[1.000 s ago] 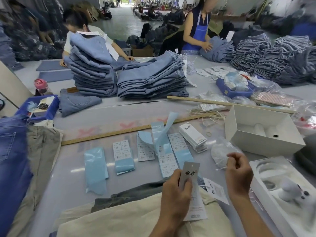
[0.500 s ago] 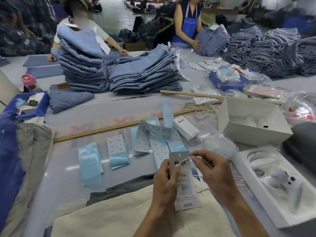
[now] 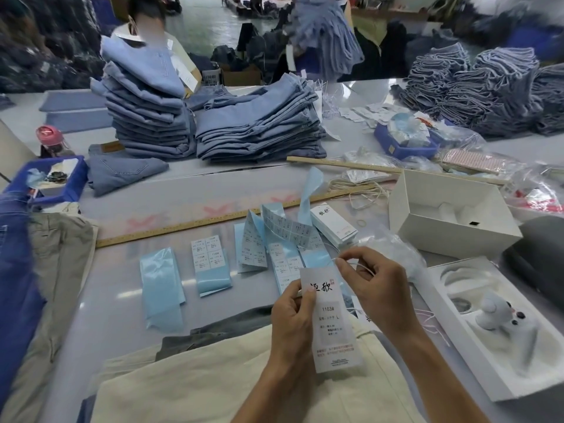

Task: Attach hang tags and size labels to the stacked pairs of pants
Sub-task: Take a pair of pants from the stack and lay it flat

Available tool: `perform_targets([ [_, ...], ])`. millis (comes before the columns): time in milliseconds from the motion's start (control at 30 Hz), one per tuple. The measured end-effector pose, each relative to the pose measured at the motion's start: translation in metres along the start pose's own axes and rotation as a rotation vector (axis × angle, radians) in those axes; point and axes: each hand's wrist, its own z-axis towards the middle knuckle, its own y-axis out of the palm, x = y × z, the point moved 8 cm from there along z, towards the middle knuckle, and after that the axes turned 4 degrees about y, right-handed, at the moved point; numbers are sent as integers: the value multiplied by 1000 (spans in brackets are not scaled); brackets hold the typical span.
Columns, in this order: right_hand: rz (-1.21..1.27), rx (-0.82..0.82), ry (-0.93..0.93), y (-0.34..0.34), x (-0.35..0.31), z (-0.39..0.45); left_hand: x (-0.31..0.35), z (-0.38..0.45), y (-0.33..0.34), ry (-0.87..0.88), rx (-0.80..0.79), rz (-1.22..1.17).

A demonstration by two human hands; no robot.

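Hands: left (image 3: 291, 312) pinches tag (image 3: 334, 325) upright over pants (image 3: 189, 380); right (image 3: 377, 285) pinches string (image 3: 364, 268) at its top, apparently threading.

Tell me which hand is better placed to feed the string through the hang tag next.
Right, likely. The right hand already pinches the thin white string at the top edge of the hang tag, while the left hand grips the tag's left edge and steadies it.
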Motion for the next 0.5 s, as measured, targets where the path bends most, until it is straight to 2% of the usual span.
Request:
perform_targets([
  [233, 6, -32, 11, 11, 0, -3, -1, 2, -1, 20, 2, -12],
  [500, -5, 5, 13, 6, 0, -1, -1, 2, -1, 28, -14, -3],
])
